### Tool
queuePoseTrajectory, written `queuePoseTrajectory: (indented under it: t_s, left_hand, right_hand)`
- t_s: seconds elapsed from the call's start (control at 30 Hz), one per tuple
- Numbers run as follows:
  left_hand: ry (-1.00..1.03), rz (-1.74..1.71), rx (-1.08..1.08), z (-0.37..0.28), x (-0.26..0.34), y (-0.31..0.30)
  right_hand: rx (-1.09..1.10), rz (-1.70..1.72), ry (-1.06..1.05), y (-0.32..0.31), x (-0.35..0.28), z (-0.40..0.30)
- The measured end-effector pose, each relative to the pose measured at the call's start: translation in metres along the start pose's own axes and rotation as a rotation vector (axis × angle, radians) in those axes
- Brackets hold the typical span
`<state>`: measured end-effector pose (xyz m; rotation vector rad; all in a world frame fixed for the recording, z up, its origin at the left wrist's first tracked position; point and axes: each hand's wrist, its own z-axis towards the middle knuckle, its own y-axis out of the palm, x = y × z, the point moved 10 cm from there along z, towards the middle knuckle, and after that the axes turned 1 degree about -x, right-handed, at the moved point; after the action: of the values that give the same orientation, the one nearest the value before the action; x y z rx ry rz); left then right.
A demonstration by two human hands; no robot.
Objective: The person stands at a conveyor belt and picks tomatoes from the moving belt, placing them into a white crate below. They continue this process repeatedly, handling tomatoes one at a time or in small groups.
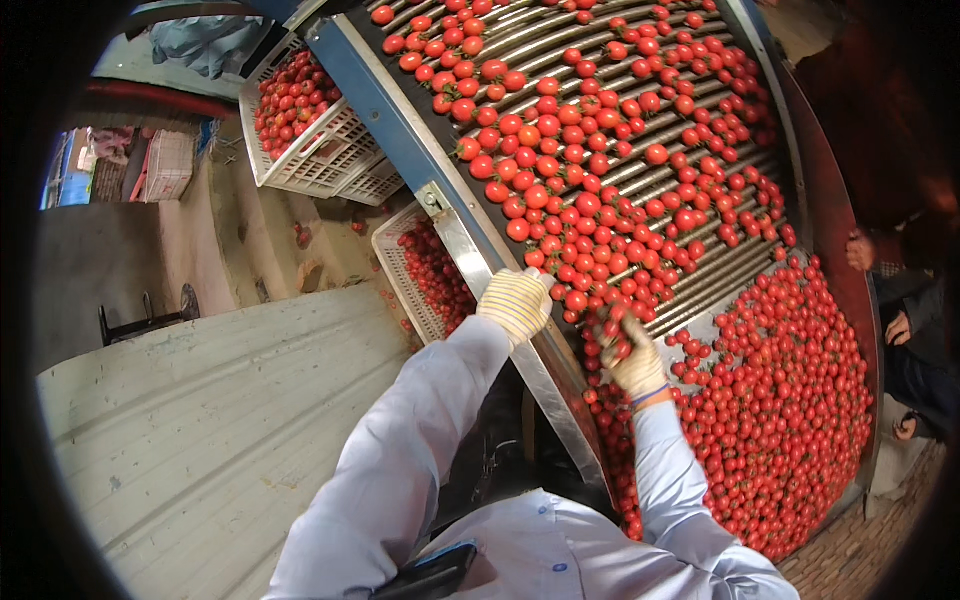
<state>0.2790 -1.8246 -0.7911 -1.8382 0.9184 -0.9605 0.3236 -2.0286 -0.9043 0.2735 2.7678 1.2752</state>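
Observation:
My left hand (517, 307), in a striped knit glove, lies over the metal side rail (474, 259) of a roller conveyor. Its fingertips are by the nearest tomatoes, and what is under the palm is hidden. Slightly blurred, my right hand (636, 364) in a matching soiled glove is at the lower end of the rollers (712, 300). Its fingers are curled around a few small red tomatoes (622, 349). Many loose tomatoes (589, 202), some with green stems, are spread over the rollers. Below the rollers, a dense mass of tomatoes (772, 405) covers a pale sloping surface.
Left of the conveyor, a white plastic crate (300, 169) holds tomatoes; a lower crate (397, 262) holds more beside the rail. A pale ridged metal panel (225, 405) fills the lower left. Across the conveyor, another person's hand (860, 250) is near its dark red side (832, 180).

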Motion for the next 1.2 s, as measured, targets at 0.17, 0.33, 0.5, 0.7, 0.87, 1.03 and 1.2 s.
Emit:
queuePoseTrajectory:
  t_s: [0.17, 0.33, 0.5, 0.7, 0.87, 1.03, 1.2]
  left_hand:
    - [0.005, -0.081, 0.002, -0.007, 0.000, -0.005]
    - [-0.221, -1.030, 0.196, -0.030, -0.008, -0.018]
    - [-0.323, -2.531, -0.073, -0.122, 0.029, 0.044]
    - [-0.188, -3.011, -0.205, -0.198, 0.051, 0.049]
    - [-0.267, -2.905, 0.013, -0.217, 0.016, 0.048]
    - [-0.309, -2.854, 0.176, -0.237, -0.022, 0.088]
    - [-0.735, -2.687, 0.273, -0.269, -0.085, 0.139]
  right_hand:
    - [0.001, 0.020, 0.061, 0.003, 0.057, -0.062]
    - [0.041, -0.316, -0.064, 0.042, 0.049, -0.098]
    - [0.172, -1.105, -0.297, 0.119, 0.053, -0.127]
    - [-0.073, -1.944, -0.886, 0.202, 0.125, -0.135]
    - [-0.216, -2.174, -1.009, 0.227, 0.180, -0.127]
    - [-0.359, -2.268, -0.905, 0.220, 0.218, -0.107]
    - [-0.306, -2.176, -0.813, 0.212, 0.214, -0.112]
